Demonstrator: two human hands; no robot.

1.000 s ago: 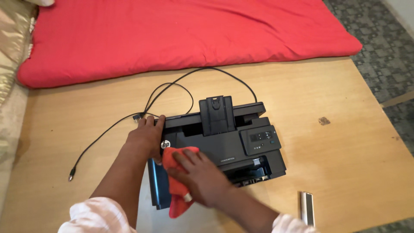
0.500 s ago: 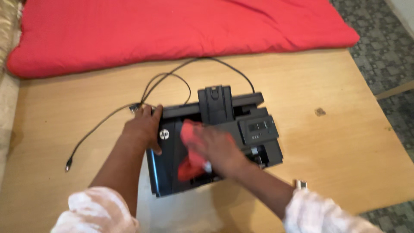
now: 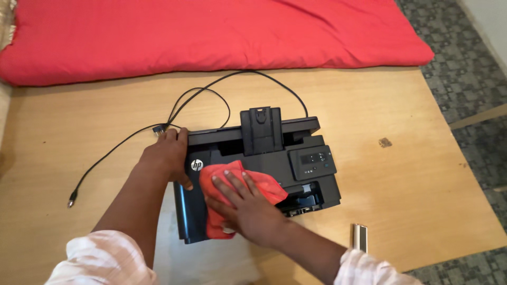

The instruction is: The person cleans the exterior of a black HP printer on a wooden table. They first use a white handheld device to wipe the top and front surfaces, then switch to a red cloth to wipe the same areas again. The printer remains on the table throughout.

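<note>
Two bare hands rest on a black printer (image 3: pixel 296 163) that sits just below the centre of the frame on a light wooden table (image 3: pixel 369 105). The left hand (image 3: pixel 166 155) lies on the printer's upper left corner, fingers curled over the edge and the thumb pointing down along its left side; it steadies the casing and pinches nothing. The right hand (image 3: pixel 248 206) lies flat with its fingers spread, pressing an orange-red cloth (image 3: pixel 222 221) onto the printer's top, left of the middle. The cloth is bunched under the palm and hangs a little over the printer's near edge.

A raised black paper tray (image 3: pixel 261 129) stands at the back of the printer, and a small control panel (image 3: pixel 312 161) sits on its right side, with the open output slot (image 3: pixel 306 198) below it. A black cable (image 3: pixel 200 97) runs from behind the printer, loops across the table toward the upper middle, and trails away to the left, ending in a plug (image 3: pixel 71 199) at the left of the frame. A small silver oblong object (image 3: pixel 359 236) lies on the table at the lower right, apart from the printer. A red cushion (image 3: pixel 211 31) stretches along the top of the frame, touching the far edge of the table. Patterned grey flooring (image 3: pixel 465 58) shows at the right. Pale sleeves (image 3: pixel 100 261) cover both forearms at the bottom of the frame.
</note>
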